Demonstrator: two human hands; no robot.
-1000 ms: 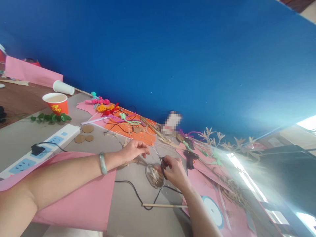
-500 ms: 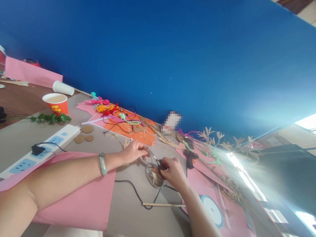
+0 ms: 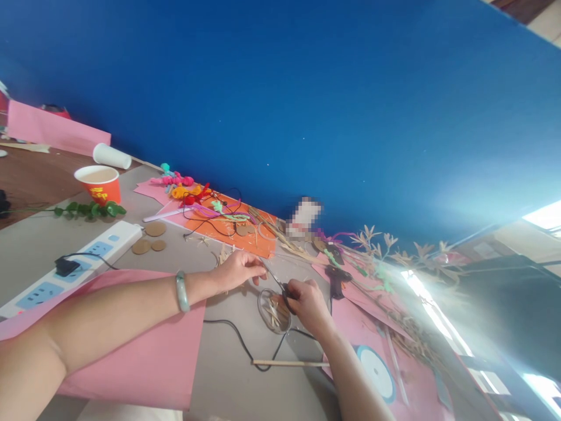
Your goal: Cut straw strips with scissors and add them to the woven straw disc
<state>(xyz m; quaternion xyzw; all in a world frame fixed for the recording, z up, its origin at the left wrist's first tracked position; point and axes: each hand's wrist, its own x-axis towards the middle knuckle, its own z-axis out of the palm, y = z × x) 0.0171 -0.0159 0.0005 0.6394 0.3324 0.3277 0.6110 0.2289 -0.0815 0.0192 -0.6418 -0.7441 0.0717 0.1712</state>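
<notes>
Farthest to the left, and well apart from the left hand [image 3: 239, 270], we see a red paper cup [image 3: 109, 190] with a pale brown drink in it, and just on its near side a green sprig [image 3: 90, 209]. Closer to this hand there is a white power strip [image 3: 79, 273] with a black plug [image 3: 67, 267], and three brown discs [image 3: 141, 247] lie near its far end. Behind the left hand, a pink paper [image 3: 144, 345] is spread, and on the wrist we see a pale green bracelet [image 3: 182, 291].

The left hand has its thumb and forefinger almost together; we cannot tell if something thin is between them. Beyond it lies an orange paper [image 3: 258, 245].

Between the two hands are the scissors [image 3: 287, 297], their blades pointing to the left fingertips; whether they touch, we cannot tell. A round dish [image 3: 260, 310] with straw pieces [image 3: 274, 314] sits below them, and nearer to us lies a thin stick [image 3: 289, 363].

The right hand [image 3: 308, 301] is curled around the black scissor handles. To its right is a white disc with blue rim [image 3: 376, 373].
</notes>
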